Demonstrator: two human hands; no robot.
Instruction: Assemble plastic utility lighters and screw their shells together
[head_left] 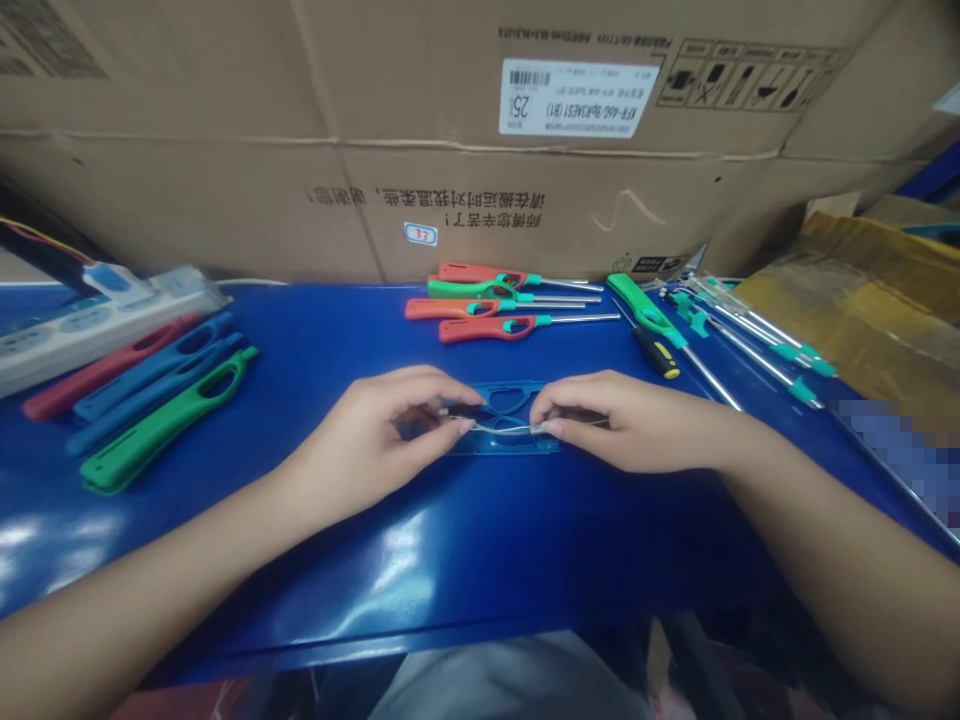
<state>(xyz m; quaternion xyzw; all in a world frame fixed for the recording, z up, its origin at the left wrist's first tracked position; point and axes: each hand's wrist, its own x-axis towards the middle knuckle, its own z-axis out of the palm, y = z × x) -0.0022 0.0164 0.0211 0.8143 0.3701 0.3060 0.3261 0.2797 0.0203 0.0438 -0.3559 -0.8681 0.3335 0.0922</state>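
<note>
Between my left hand and my right hand runs a thin pale wire or tube, slightly bowed. Each hand pinches one end of it between thumb and fingers; a small part at the left fingertips is too small to make out. Directly beneath lie blue lighter casing halves on the table, partly covered by my fingers. Behind them several assembled lighters, red, orange and green with metal barrels, lie side by side.
A white power strip and several coloured lighter casings lie at the left. To the right are a green lighter, a black-yellow screwdriver, metal barrels and a taped package. A cardboard box walls off the back.
</note>
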